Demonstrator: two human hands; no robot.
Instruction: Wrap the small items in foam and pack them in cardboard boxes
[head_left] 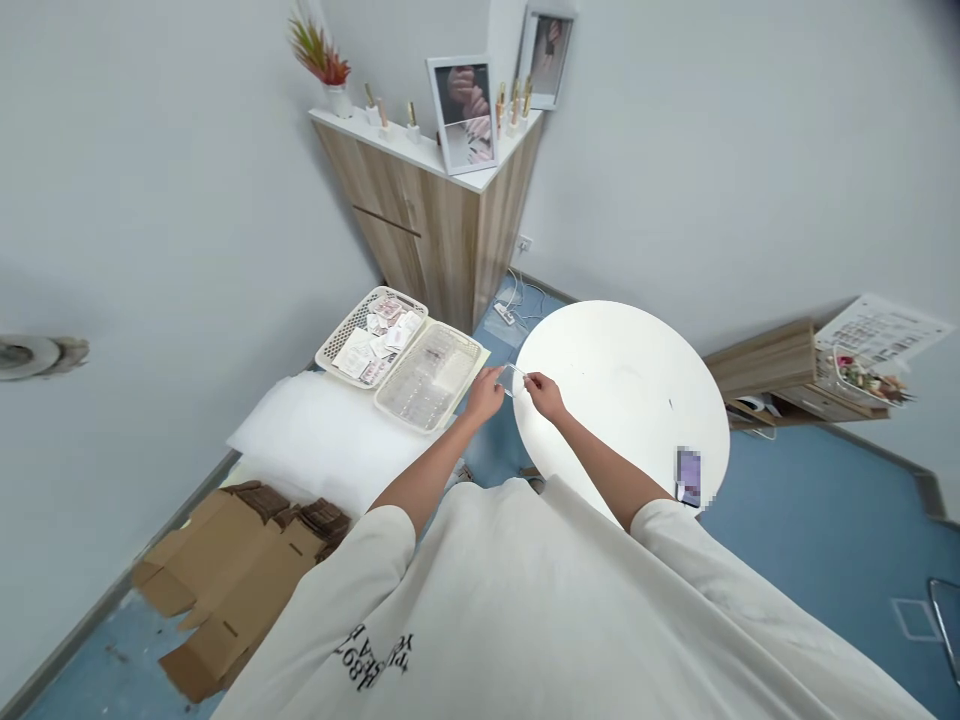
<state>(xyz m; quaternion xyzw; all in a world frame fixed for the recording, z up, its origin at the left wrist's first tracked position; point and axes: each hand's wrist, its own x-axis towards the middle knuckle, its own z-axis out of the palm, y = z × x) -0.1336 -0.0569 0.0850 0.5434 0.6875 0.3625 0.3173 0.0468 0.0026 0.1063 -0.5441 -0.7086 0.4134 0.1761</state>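
Note:
A small clear plastic case is between my two hands, at the left edge of the round white table. My left hand grips its left side with the fingers closed. At its right side, my right hand pinches the edge or corner. Just left of my left hand stands a white basket of clear, flat pieces that look like similar cases. Beyond it, a second white basket contains small printed packets and white cards.
The round table bears a phone. White packing material and flattened cardboard boxes lie to the left. A corner cabinet with framed pictures is ahead; a power strip and cables lie on the floor.

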